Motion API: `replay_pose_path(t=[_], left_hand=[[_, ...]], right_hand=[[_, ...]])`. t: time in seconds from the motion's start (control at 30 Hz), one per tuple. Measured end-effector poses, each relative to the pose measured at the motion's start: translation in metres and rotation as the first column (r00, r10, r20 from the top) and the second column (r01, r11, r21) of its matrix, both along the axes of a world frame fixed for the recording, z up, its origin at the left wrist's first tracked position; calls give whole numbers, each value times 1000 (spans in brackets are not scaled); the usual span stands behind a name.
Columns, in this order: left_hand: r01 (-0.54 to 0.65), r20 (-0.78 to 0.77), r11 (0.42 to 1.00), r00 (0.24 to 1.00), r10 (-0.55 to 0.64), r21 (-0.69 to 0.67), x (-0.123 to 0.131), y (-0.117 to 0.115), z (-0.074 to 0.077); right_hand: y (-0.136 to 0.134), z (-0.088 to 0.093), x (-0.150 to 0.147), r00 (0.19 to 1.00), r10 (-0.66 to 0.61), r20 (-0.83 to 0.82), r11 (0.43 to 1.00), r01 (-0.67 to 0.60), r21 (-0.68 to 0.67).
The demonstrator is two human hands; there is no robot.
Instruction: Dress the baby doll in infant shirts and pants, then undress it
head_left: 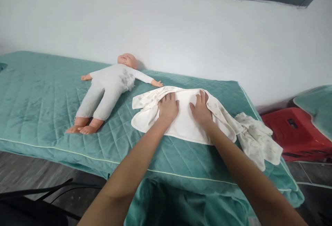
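A white baby shirt (185, 122) with a small print lies spread open on the green quilted bed cover, its plain inside facing up. My left hand (168, 107) lies flat on its left part near the neckline, fingers stretched out. On the right part rests my right hand (201, 110), its fingers spread over the cloth by the upper edge. To the left, a baby doll (111, 82) in a pale cloth body lies on its back, one arm reaching toward the shirt. A crumpled printed baby garment (259, 137) sits right of the shirt.
The green quilted bed cover (52, 105) has a pale piped edge along the front. Behind it stands a white wall (181, 32). Beyond the bed's right end is a red plastic stool (295, 129). Dark straps (52, 189) hang at the lower left.
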State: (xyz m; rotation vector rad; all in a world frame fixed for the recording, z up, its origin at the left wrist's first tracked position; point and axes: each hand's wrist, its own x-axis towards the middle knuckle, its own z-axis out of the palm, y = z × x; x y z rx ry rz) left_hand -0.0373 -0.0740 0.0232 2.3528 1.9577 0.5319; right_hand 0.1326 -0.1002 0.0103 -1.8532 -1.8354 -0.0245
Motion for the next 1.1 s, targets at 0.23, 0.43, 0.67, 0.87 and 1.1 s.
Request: replay_pose_path(t=[0.23,0.43,0.67,0.87,1.1], left_hand=[[4,7,998,1000,-3,-69,4,32,-11],[-10,16,994,1000,12,-112,7,44,-15],[-59,8,991,998,60,-118,16,51,-10],[-85,6,995,996,85,-53,20,47,-12],[-112,-35,990,993,109,-81,31,37,-18]], right_hand=[[38,-2,12,1000,2,-7,994,-2,-107],[42,-8,9,997,-29,71,966,46,-255],[42,-4,7,997,-59,57,926,76,-370],[40,-4,5,996,-67,57,928,83,-364],[40,3,-5,990,-77,121,909,120,-400]])
